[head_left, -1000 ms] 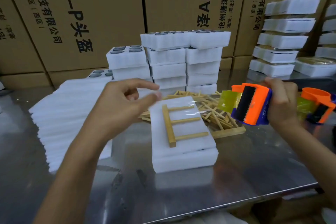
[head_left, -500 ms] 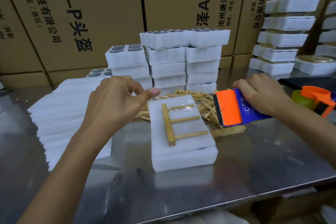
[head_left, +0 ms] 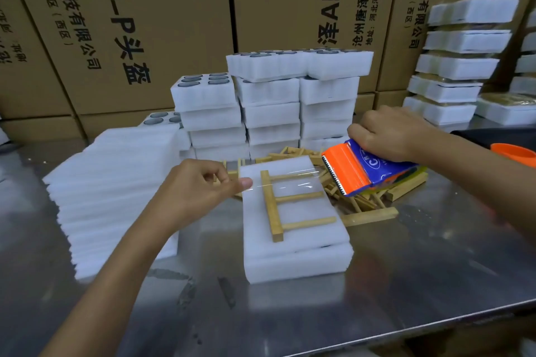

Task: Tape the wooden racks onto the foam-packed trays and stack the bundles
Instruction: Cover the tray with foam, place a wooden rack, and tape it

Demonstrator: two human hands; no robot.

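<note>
A white foam-packed tray (head_left: 295, 261) lies in the middle of the steel table with a wooden rack (head_left: 274, 206) flat on top. A strip of clear tape (head_left: 290, 184) stretches across the rack's far end. My left hand (head_left: 197, 191) pinches the tape's free end at the tray's left edge. My right hand (head_left: 388, 133) grips an orange and blue tape dispenser (head_left: 356, 169) at the tray's right edge, its toothed blade facing the tray.
A heap of loose wooden racks (head_left: 368, 211) lies behind and right of the tray. Foam sheets (head_left: 113, 182) are piled at left. Stacked foam trays (head_left: 272, 104) stand behind, taped bundles (head_left: 461, 66) at far right, cardboard boxes (head_left: 162, 23) along the back. A second orange dispenser (head_left: 516, 152) sits at right.
My right hand brought the dispenser down and leftward to the tray's right edge. My left hand dropped to the tray's left edge, drawing the tape across the rack.
</note>
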